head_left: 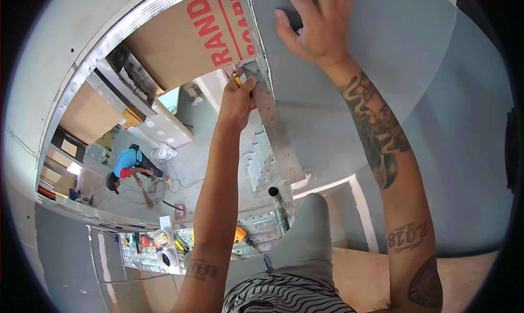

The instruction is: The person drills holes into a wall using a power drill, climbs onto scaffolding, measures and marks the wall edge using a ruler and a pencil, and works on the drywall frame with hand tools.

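My left hand [237, 102] is closed around a short yellow pencil [238, 80], held upright beside the edge of the grey wall panel [322, 116]. Its fingers also touch a long flat metal ruler [275, 128], which slants down along that edge. Higher up, my right hand [322, 26] lies against the panel, thumb and index finger curled around a dark object [295, 19]. What that object is cannot be made out, and the upper frame edge cuts off some fingertips.
A metal-framed opening [82, 72] shows a room below, where a person in blue [128, 159] bends with a broom [146, 198]. Brown board [180, 37] spans the opening's top. Under me, a metal platform [215, 231] carries a drill [243, 235] and several tools. A pipe [279, 212] rises by my knee.
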Demonstrator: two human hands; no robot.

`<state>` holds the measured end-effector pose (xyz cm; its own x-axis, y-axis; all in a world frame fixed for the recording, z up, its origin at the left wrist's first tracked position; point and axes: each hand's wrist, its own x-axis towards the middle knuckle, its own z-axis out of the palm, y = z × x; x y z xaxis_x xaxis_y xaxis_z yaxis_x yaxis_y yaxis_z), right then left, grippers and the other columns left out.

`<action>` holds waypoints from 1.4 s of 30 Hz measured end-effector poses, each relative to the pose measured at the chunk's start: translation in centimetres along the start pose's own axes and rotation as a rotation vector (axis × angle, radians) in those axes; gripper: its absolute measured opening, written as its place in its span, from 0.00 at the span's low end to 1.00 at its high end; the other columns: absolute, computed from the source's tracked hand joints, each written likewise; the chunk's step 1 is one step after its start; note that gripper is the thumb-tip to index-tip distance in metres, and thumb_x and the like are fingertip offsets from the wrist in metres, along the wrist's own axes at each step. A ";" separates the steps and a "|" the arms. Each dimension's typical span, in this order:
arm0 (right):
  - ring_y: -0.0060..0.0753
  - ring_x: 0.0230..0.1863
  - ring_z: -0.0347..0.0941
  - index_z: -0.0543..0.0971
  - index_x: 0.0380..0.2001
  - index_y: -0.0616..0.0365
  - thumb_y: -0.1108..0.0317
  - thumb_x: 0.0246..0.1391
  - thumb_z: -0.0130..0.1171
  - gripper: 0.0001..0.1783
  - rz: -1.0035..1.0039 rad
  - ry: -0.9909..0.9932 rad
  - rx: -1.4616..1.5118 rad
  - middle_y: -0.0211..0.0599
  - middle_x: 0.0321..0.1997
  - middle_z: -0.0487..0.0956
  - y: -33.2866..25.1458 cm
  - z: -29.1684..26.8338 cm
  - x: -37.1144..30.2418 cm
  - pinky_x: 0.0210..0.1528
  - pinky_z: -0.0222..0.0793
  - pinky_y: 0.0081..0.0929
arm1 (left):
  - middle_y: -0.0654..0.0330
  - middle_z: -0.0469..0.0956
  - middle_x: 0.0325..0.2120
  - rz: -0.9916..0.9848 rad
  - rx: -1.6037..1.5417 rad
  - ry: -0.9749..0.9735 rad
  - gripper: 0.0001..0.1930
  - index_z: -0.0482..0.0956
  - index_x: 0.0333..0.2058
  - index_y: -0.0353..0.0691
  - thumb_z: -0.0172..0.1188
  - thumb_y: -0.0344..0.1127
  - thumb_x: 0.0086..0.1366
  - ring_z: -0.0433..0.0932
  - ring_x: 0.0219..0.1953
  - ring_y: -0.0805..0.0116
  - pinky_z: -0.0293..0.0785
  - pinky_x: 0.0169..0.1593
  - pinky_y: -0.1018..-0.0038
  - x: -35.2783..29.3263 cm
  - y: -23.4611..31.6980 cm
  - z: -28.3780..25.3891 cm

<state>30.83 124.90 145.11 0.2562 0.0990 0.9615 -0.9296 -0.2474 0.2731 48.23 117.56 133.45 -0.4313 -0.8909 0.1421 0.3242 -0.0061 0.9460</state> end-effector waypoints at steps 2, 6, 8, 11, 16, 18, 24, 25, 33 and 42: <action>0.50 0.51 0.63 0.76 0.46 0.50 0.68 0.39 0.61 0.25 0.001 0.004 0.019 0.44 0.49 0.68 0.0 0.1 0.0 0.54 0.58 0.48 | 0.64 0.75 0.29 -0.010 0.007 0.039 0.30 0.53 0.65 0.34 0.53 0.31 0.68 0.64 0.16 0.82 0.64 0.20 0.84 -0.2 0.2 0.0; 0.51 0.52 0.63 0.76 0.46 0.51 0.69 0.38 0.60 0.25 -0.009 0.017 0.058 0.44 0.49 0.68 -0.3 0.6 0.0 0.55 0.58 0.48 | 0.63 0.75 0.33 -0.014 -0.006 -0.049 0.31 0.52 0.65 0.34 0.53 0.31 0.67 0.67 0.19 0.81 0.65 0.21 0.83 0.0 -0.1 -2.0; 0.51 0.51 0.63 0.76 0.46 0.51 0.69 0.38 0.60 0.24 -0.011 0.012 0.034 0.44 0.49 0.68 -0.3 0.4 0.1 0.55 0.58 0.49 | 0.62 0.75 0.34 -0.020 -0.068 -0.103 0.31 0.51 0.66 0.34 0.53 0.31 0.67 0.69 0.22 0.81 0.68 0.25 0.82 0.5 -0.4 -2.1; 0.51 0.51 0.64 0.76 0.45 0.52 0.70 0.38 0.59 0.24 -0.013 0.005 -0.013 0.45 0.49 0.68 -0.2 0.1 0.1 0.54 0.58 0.49 | 0.61 0.75 0.35 -0.018 -0.062 -0.097 0.31 0.51 0.66 0.35 0.53 0.31 0.68 0.72 0.24 0.80 0.72 0.29 0.81 0.4 -0.8 -1.6; 0.52 0.51 0.64 0.77 0.45 0.53 0.70 0.38 0.59 0.24 -0.021 0.023 -0.003 0.46 0.49 0.68 -0.8 0.7 0.3 0.54 0.59 0.48 | 0.61 0.76 0.36 -0.041 0.000 -0.075 0.28 0.55 0.65 0.37 0.52 0.31 0.68 0.75 0.26 0.77 0.76 0.33 0.78 0.8 -1.0 -2.7; 0.52 0.51 0.64 0.76 0.45 0.54 0.70 0.38 0.59 0.24 -0.021 0.026 -0.008 0.46 0.49 0.68 -0.9 0.7 0.1 0.53 0.59 0.48 | 0.63 0.76 0.34 -0.001 -0.026 -0.056 0.29 0.56 0.64 0.37 0.53 0.31 0.67 0.75 0.25 0.78 0.75 0.31 0.78 0.6 -1.3 -2.1; 0.52 0.49 0.64 0.77 0.42 0.55 0.71 0.37 0.58 0.22 -0.012 0.041 -0.030 0.47 0.47 0.69 -1.1 0.6 0.2 0.53 0.59 0.47 | 0.65 0.76 0.30 0.002 -0.063 -0.039 0.29 0.56 0.64 0.38 0.54 0.32 0.67 0.73 0.22 0.79 0.70 0.23 0.80 0.0 -1.1 -1.0; 0.52 0.49 0.64 0.77 0.42 0.55 0.71 0.37 0.58 0.22 -0.015 0.040 -0.028 0.47 0.47 0.69 -0.7 0.5 0.0 0.53 0.59 0.47 | 0.65 0.76 0.30 0.003 -0.066 -0.038 0.29 0.56 0.64 0.38 0.54 0.32 0.67 0.73 0.22 0.79 0.70 0.23 0.80 0.0 -0.8 -0.9; 0.39 0.54 0.66 0.77 0.44 0.59 0.68 0.53 0.59 0.15 0.283 0.048 0.232 0.39 0.47 0.75 -4.3 -3.7 -5.8 0.55 0.62 0.33 | 0.65 0.72 0.25 0.019 0.038 0.032 0.20 0.63 0.55 0.37 0.53 0.31 0.65 0.69 0.21 0.78 0.67 0.24 0.77 -0.3 -0.7 -1.0; 0.28 0.31 0.71 0.77 0.31 0.61 0.62 0.57 0.58 0.12 1.616 -0.750 0.364 0.36 0.27 0.75 -22.0 -17.0 -37.1 0.35 0.68 0.27 | 0.63 0.73 0.27 0.014 0.020 0.024 0.16 0.67 0.49 0.37 0.55 0.34 0.66 0.70 0.21 0.77 0.64 0.21 0.81 -0.9 0.1 0.9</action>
<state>37.32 143.02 102.93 -0.5905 -0.8061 0.0376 -0.2860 0.1655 -0.9438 47.87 118.78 133.68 -0.4068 -0.9013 0.1489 0.3129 0.0156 0.9496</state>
